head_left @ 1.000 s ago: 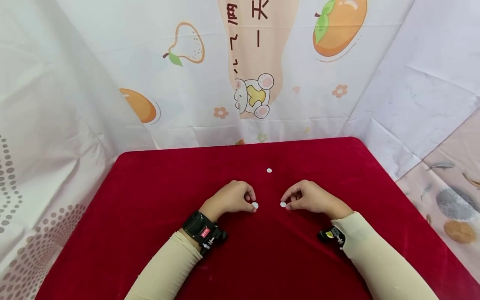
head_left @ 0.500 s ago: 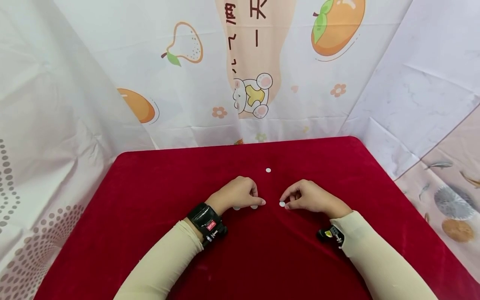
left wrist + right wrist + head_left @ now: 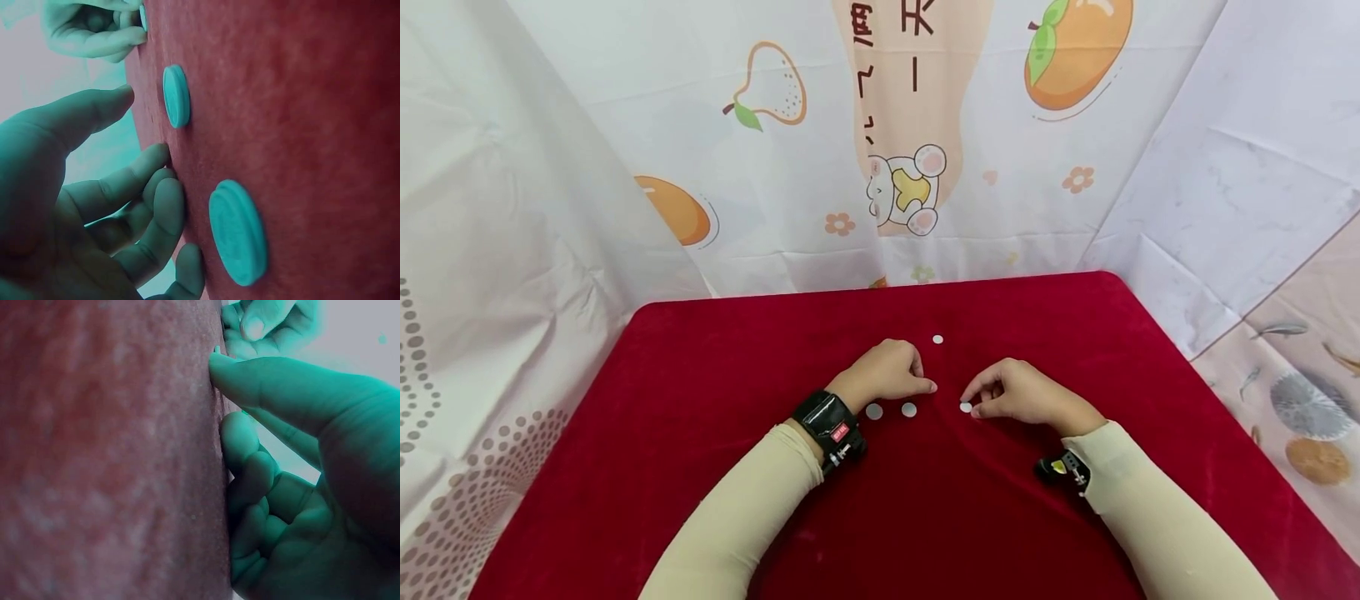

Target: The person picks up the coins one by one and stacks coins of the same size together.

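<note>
In the head view my left hand (image 3: 887, 371) is over the red cloth with thumb and fingers apart, holding nothing. Just on the near side of it lie two flat white discs, one on the left (image 3: 874, 412) and one on the right (image 3: 909, 409). The left wrist view shows these as thick round pieces with a raised rim, the nearer disc (image 3: 239, 232) larger in view. My right hand (image 3: 1018, 396) pinches a third white disc (image 3: 966, 407) between thumb and index finger, down at the cloth. Another white disc (image 3: 937, 339) lies farther back, beyond both hands.
Red cloth (image 3: 737, 350) covers the table, whose far edge meets a white printed curtain (image 3: 805, 167). More curtains hang at the left and right sides. A black camera strap (image 3: 831, 425) is around the left wrist.
My left hand has let go of the right one of the two near discs and moved away and to the right. Both near discs are now uncovered. My right hand has stayed in place.
</note>
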Available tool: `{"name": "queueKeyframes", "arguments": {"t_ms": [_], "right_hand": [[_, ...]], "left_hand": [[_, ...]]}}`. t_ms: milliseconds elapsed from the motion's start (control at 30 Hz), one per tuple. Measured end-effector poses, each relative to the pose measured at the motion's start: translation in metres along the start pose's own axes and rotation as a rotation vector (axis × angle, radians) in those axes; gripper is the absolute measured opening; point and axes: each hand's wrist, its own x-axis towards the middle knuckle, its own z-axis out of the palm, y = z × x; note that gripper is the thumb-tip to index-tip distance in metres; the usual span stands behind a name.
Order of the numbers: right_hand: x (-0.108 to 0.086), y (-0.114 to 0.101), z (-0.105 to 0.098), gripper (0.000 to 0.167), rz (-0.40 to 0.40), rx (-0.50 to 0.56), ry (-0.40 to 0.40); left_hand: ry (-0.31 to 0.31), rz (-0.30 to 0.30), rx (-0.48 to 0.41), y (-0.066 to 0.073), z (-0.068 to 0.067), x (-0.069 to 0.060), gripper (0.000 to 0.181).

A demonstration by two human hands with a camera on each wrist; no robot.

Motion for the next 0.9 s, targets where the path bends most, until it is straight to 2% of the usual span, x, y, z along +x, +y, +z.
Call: {"name": "queueKeyframes", "arguments": {"t_ms": [167,333,700,900], "right_hand": [[0.000,0.001,0.000,0.016,0.008,0.004,-0.002],[0.000,0.002,0.000,0.016,0.010,0.015,-0.003],[-0.002,0.004,0.000,0.016,0.003,0.017,-0.006],[0.000,0.002,0.000,0.017,0.000,0.018,-0.007]], "left_hand": [[0.013,-0.032,0.017,0.001,-0.001,0.012,0.026],[0.037,-0.039,0.039,0.003,0.001,0.022,0.023],[0.068,-0.066,0.066,0.009,0.003,0.037,0.022],[0.092,-0.070,0.044,0.006,0.002,0.045,0.022]]}}
